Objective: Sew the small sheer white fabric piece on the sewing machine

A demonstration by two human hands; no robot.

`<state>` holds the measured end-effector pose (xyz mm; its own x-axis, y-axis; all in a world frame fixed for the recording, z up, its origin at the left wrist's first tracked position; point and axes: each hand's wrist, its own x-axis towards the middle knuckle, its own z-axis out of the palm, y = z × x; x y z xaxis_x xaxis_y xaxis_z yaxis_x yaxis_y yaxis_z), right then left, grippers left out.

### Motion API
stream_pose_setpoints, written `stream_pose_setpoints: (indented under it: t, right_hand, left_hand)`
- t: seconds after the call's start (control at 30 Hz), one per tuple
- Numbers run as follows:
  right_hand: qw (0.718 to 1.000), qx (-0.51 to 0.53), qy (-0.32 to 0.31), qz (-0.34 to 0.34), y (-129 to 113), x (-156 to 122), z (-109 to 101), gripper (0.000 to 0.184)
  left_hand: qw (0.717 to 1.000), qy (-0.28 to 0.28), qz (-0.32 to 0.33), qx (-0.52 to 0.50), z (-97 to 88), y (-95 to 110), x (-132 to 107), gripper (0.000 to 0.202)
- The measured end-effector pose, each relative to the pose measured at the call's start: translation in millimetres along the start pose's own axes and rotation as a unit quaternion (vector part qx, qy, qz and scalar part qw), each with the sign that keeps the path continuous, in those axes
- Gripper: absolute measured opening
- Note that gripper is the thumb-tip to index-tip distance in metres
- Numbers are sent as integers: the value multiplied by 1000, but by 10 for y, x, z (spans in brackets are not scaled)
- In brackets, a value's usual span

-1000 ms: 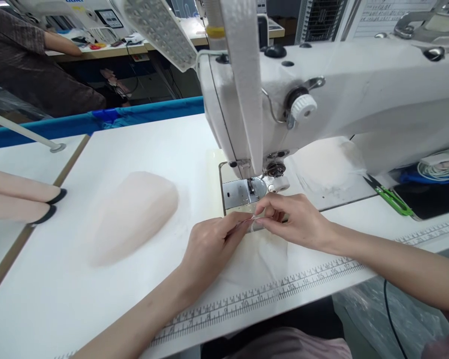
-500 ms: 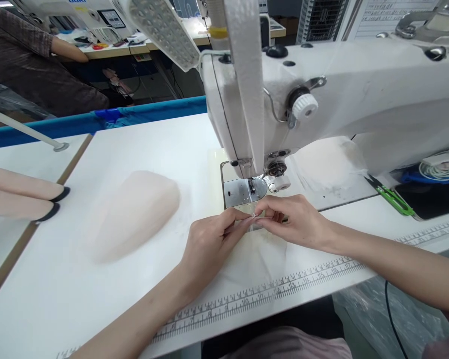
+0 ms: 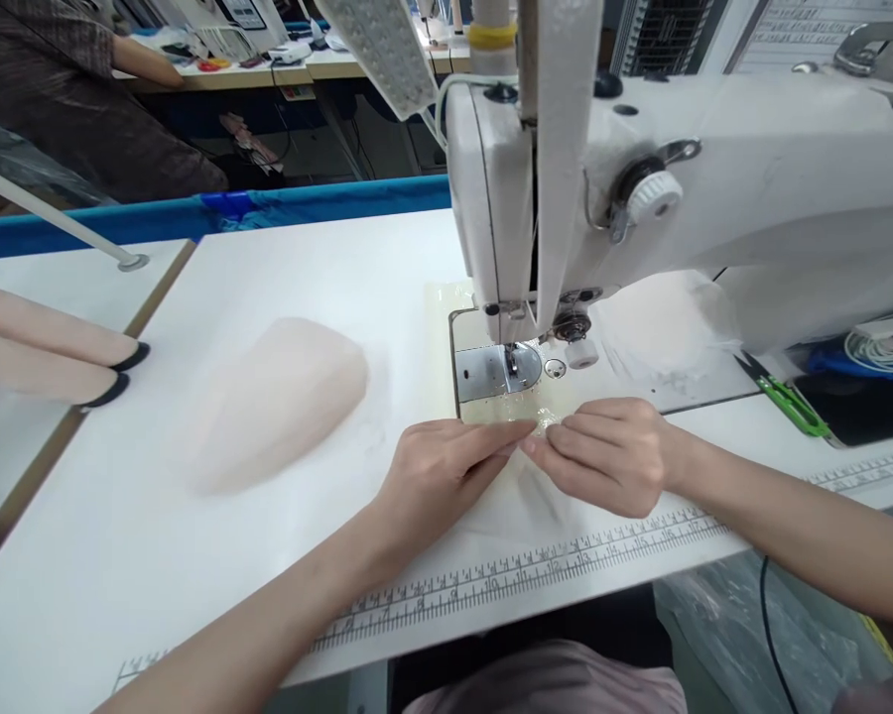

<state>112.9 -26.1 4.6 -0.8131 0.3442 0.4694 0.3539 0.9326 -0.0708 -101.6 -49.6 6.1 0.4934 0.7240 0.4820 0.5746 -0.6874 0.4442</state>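
Note:
In front of the sewing machine (image 3: 521, 198), my left hand (image 3: 450, 471) is closed, its thumb and fingers pressed together. My right hand (image 3: 614, 456) is closed in a pinch, fingers curled, its tips meeting those of the left. A thin, sheer whitish fabric (image 3: 547, 506) spreads below the fingertips, and its edge seems to lie between them; the exact grip is hidden. Both hands are just on the near side of the metal needle plate (image 3: 483, 374). Left of them, a sheer beige fabric piece (image 3: 290, 402) lies flat on the white table (image 3: 215, 585).
Green-handled snips (image 3: 789, 405) lie beside a dark phone-like slab (image 3: 855, 407) at the right. Pale fabric pieces (image 3: 662, 322) rest under the machine arm. A printed ruler (image 3: 506, 585) runs along the front edge. Beige rolls (image 3: 52, 347) jut in from the left. Another person's arm (image 3: 145, 61) shows behind.
My right hand has turned, its fingers curling more tightly, and my left fingers have straightened. The fingertips stay together. The whole view has shifted slightly.

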Motion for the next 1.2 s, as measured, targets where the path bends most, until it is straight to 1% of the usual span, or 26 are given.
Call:
stream_pose_setpoints:
  t: [0.07, 0.17, 0.23, 0.3, 0.37, 0.43, 0.47, 0.53, 0.57, 0.6, 0.63, 0.67, 0.7, 0.73, 0.8, 0.87, 0.93, 1.0, 1.1, 1.13, 1.2]
  right_hand:
    - [1000, 20, -20, 1, -3, -3, -30, 30]
    - [998, 56, -13, 8, -17, -13, -60, 26]
    - [998, 63, 4, 6, -32, -15, -68, 25]
    - [998, 55, 30, 28, -49, -9, -54, 25]
    - [993, 61, 47, 95, -57, 8, -8, 25]
    - [979, 96, 37, 177, -48, 35, 59, 24]
    - [970, 117, 24, 213, -37, 52, 94, 23]
    - [952, 144, -1, 268, -5, 86, 151, 20]
    - [946, 145, -11, 291, 14, 101, 171, 19]
    - [940, 140, -16, 309, 32, 114, 185, 19]
    - [937, 132, -20, 324, 47, 125, 193, 18]
    - [934, 124, -21, 335, 61, 134, 199, 18]
    - [932, 118, -21, 342, 71, 141, 203, 18]
    - [931, 113, -19, 347, 78, 147, 207, 17]
    - [930, 103, -14, 351, 89, 155, 216, 14]
    - [931, 94, -10, 353, 99, 158, 221, 14]
    - [935, 63, -12, 350, 109, 152, 208, 15]
    - [944, -20, -17, 330, 110, 136, 174, 19]
    - [954, -167, -10, 250, 80, 100, 108, 24]
    - [956, -193, -2, 220, 62, 88, 94, 23]
    - [961, -211, 6, 178, 28, 66, 89, 21]
  left_hand:
    - [999, 27, 19, 21, 0, -2, -9, 15]
    - [998, 47, 19, 40, -19, 21, -18, 14]
    - [999, 33, 4, 21, -44, 44, -15, 17]
    - [999, -16, -49, -18, -66, 58, 0, 19]
    - [989, -76, -122, -38, -67, 51, 24, 22]
    - [978, -110, -180, -9, -43, 25, 50, 24]
    - [974, -115, -196, 20, -25, 10, 61, 23]
    - [967, -117, -213, 74, 11, -18, 74, 11]
    - [966, -115, -212, 95, 26, -28, 74, 12]
    - [968, -106, -198, 116, 37, -34, 71, 23]
    - [972, -90, -171, 137, 46, -37, 63, 34]
    - [976, -70, -129, 163, 53, -37, 52, 38]
    - [977, -48, -78, 190, 58, -34, 39, 36]
    - [975, -30, -25, 218, 63, -28, 23, 30]
    - [962, -10, 64, 264, 72, -5, -10, 16]
    - [951, -8, 108, 291, 76, 29, -40, 15]
    - [948, -18, 114, 297, 76, 62, -60, 16]
    - [951, -34, 102, 290, 75, 78, -65, 20]
    - [954, -43, 94, 281, 81, 53, -42, 23]
    - [954, -44, 94, 281, 85, 35, -29, 23]
    - [954, -42, 95, 282, 96, -7, -6, 23]
